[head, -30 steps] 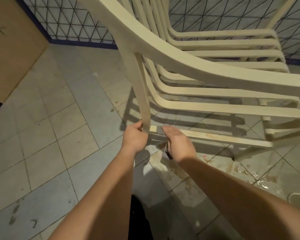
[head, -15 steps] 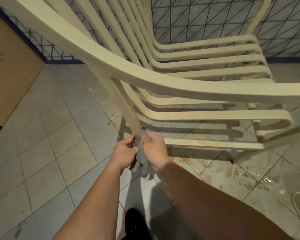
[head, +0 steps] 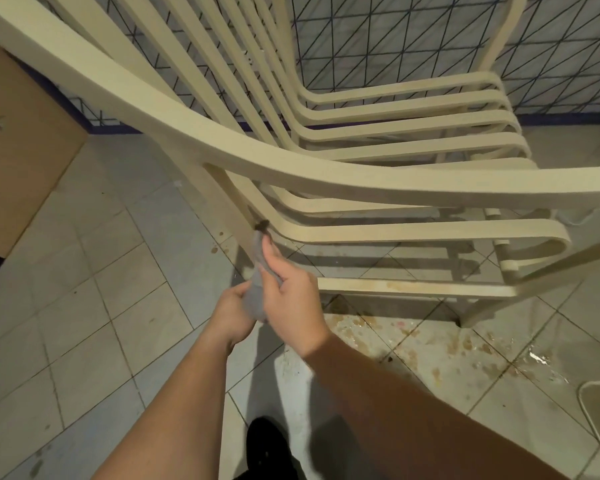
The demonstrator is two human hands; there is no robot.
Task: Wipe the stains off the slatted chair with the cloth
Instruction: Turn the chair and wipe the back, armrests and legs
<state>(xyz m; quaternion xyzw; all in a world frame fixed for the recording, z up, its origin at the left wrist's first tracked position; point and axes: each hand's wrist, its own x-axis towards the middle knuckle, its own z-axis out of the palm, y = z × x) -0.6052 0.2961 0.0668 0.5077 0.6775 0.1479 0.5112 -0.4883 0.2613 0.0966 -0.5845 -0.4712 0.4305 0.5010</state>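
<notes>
Both hands pinching the grey cloth (head: 257,289): right hand (head: 291,303) high, pressing its top against the slatted chair (head: 326,178) leg just ahead; left hand (head: 231,315) gripping the lower end, probably to keep it taut. Stained floor (head: 447,355) beyond, rightward.

The chair (head: 326,174) looks like cream matt plastic, smooth, with brownish smears on a low rail. The cloth (head: 257,299) is soft grey fabric. The floor (head: 84,306) is pale tile, faintly sheened and stained.
</notes>
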